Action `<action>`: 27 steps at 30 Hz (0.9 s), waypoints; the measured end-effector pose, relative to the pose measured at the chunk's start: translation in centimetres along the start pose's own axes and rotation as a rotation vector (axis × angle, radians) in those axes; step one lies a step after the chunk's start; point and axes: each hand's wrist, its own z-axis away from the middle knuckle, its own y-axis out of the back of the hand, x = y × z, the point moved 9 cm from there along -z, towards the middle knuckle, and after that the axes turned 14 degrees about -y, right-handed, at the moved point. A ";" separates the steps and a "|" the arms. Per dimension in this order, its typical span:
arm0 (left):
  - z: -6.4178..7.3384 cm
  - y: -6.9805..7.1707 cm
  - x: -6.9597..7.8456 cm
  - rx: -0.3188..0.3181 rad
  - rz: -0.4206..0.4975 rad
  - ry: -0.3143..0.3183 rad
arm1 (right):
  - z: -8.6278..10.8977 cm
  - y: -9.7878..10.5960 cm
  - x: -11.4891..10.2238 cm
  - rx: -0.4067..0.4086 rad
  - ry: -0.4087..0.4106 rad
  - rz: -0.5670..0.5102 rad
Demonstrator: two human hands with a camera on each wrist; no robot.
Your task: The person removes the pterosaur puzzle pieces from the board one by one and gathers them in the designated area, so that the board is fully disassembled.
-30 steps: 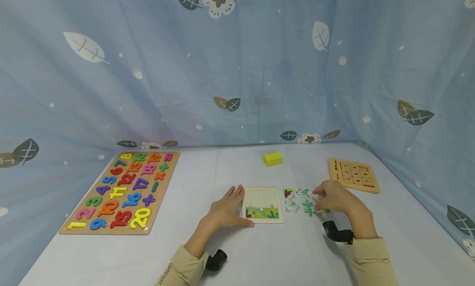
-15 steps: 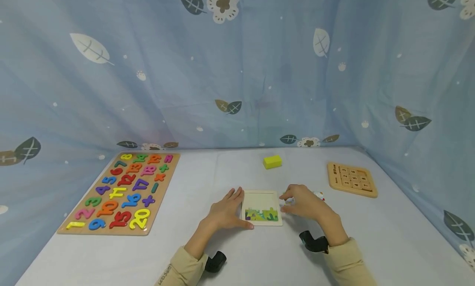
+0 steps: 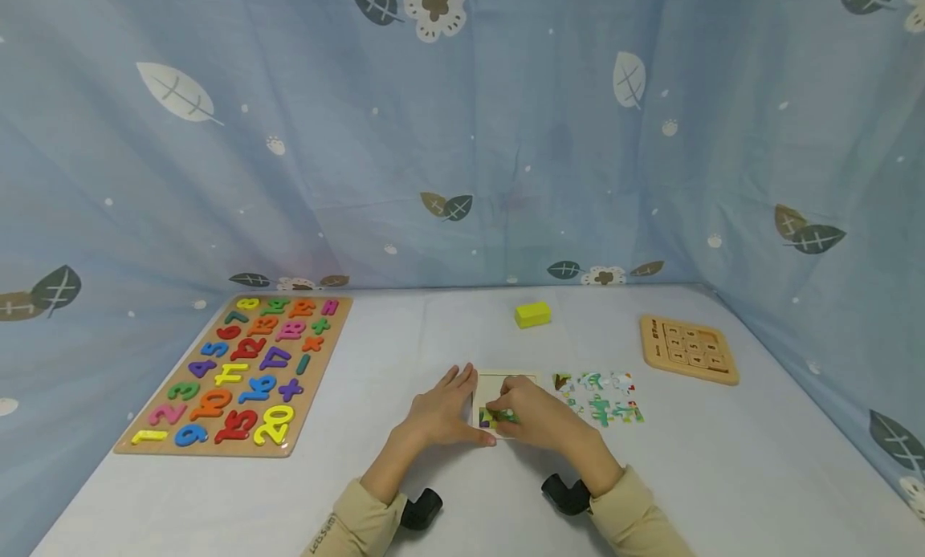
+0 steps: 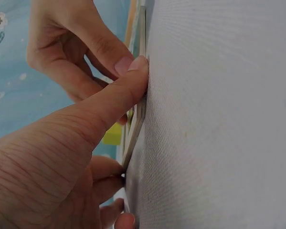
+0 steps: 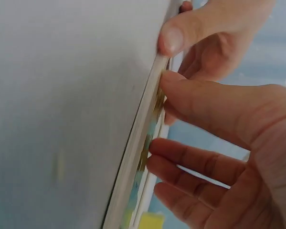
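A small framed jigsaw board [image 3: 486,387] lies on the white table, with green scenery pieces along its lower part. My left hand [image 3: 442,412] rests at its left side, fingers spread along the edge and thumb pressing the lower corner. Over the board, my right hand [image 3: 538,412] pinches a puzzle piece, mostly hidden by the fingers. In the right wrist view, my right thumb [image 5: 195,93] is by the board's rim [image 5: 133,138] and several fingertips touch its face. Loose puzzle pieces [image 3: 600,410] lie to the right of the board.
A wooden number board [image 3: 311,396] with coloured digits lies at the left. A yellow block [image 3: 532,315] stands behind the jigsaw. At the right back is a wooden sliding number puzzle [image 3: 690,350]. A blue patterned curtain [image 3: 462,140] hangs behind the table.
My right hand has moved left from the loose pieces to over the jigsaw board, uncovering the pieces on the right. My left hand has stayed at the board's edge.
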 end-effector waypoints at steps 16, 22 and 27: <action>0.0 0.3 0.3 0.007 -0.016 -0.004 | -0.2 -0.4 -0.6 0.118 0.020 0.143; 0.0 0.1 0.2 0.008 -0.006 0.003 | -0.2 -0.6 -0.6 0.108 -0.009 0.122; 0.0 0.1 0.2 0.008 -0.008 0.002 | -0.2 -0.5 -0.8 0.116 -0.004 0.127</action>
